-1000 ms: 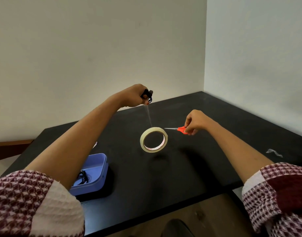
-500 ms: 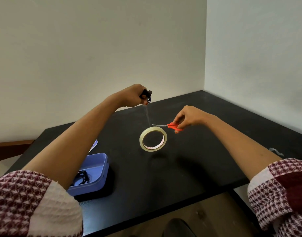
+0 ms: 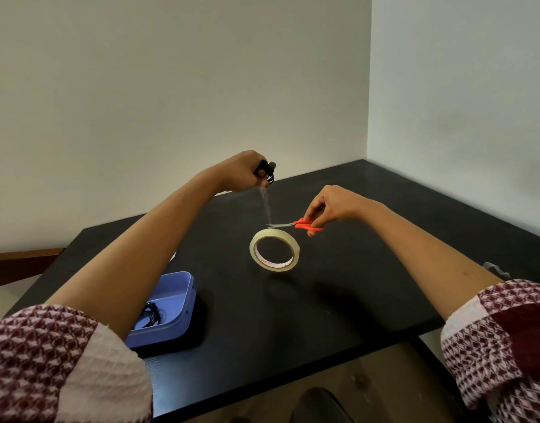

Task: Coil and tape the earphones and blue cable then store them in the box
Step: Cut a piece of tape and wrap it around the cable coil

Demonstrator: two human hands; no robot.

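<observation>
Over the counter [image 3: 354, 285], mid-air: left hand [image 3: 242, 170] clenched round the coiled blue cable [image 3: 269, 175], with a clear strip of tape [image 3: 265, 206] stuck to it and running straight down to the roll [image 3: 274, 250]. Roll apparently dangling off that strip, clear of the counter, going by the shadow underneath. Right hand [image 3: 329, 206] pinching orange scissors [image 3: 296, 225] by the handles, blades level and right at the strip, just above the roll. Can't tell whether touching it or biting in.

Down at the near left: lilac box [image 3: 183, 288], open on top, with the black earphones [image 3: 152, 314] bundled inside. Can't make out any tape on them at this size, but counting that half as done.

So roughly two-thirds through, at a guess. Earphones stored, cable coiled and gripped, tape stuck on. Left to do: snip the strip, smooth the loose end round the coil, drop the coil in next to the earphones. Maybe close the box too, though no lid in sight.

Worth watching for the roll dropping onto the counter once cut loose.
</observation>
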